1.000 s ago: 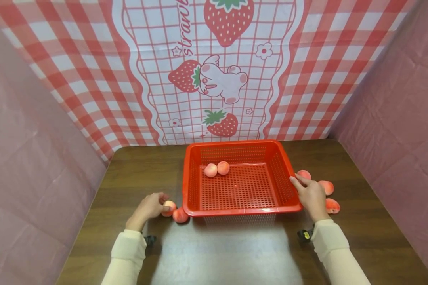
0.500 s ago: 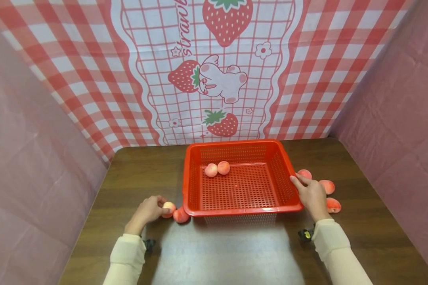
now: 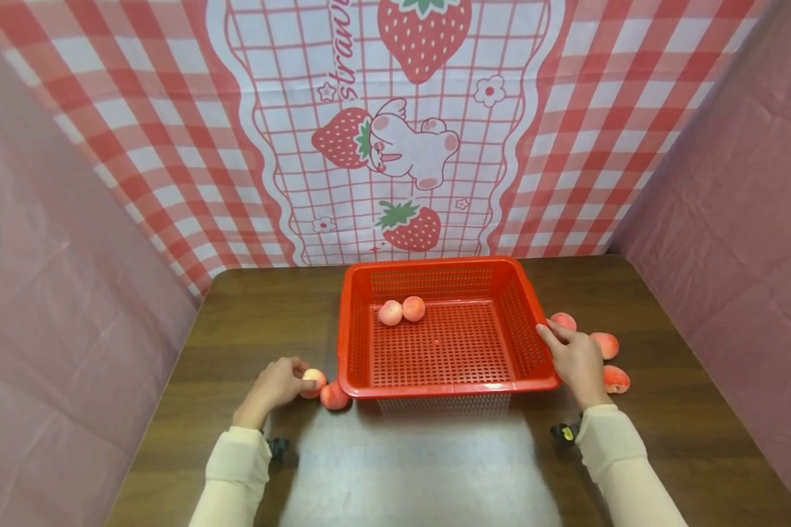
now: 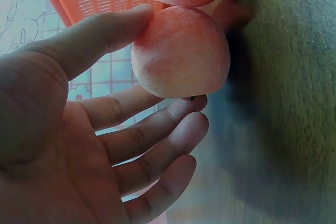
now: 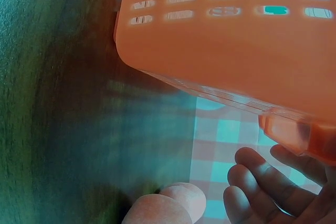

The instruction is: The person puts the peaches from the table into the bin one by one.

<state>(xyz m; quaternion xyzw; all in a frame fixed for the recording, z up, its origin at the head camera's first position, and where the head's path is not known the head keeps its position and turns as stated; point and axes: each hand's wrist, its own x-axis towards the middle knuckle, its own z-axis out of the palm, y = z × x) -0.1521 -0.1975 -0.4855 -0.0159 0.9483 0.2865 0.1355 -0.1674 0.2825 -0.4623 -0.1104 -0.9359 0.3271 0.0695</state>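
Observation:
Left of the red plastic basket (image 3: 438, 391), my left hand (image 3: 273, 388) is at a peach (image 3: 314, 382) on the table. In the left wrist view the thumb and index finger pinch this peach (image 4: 181, 53) from two sides, and the other fingers (image 4: 184, 132) stay off it. Another peach (image 3: 335, 396) lies beside it, against the basket's near left corner. My right hand (image 3: 576, 362) holds the basket's right rim with thumb and fingers; in the right wrist view some fingers (image 5: 262, 182) hang below the rim. Two peaches (image 3: 390, 313) lie inside the basket at the back left.
Right of the basket, beside my right hand, lie a peach (image 3: 563, 321), a second peach (image 3: 604, 345) and a third peach (image 3: 616, 380). The wooden table (image 3: 264, 307) ends at a checked strawberry cloth (image 3: 409, 146) behind and pink cloths on both sides.
My left fingers have drawn in slightly at the peach. The right hand and the basket stay in place.

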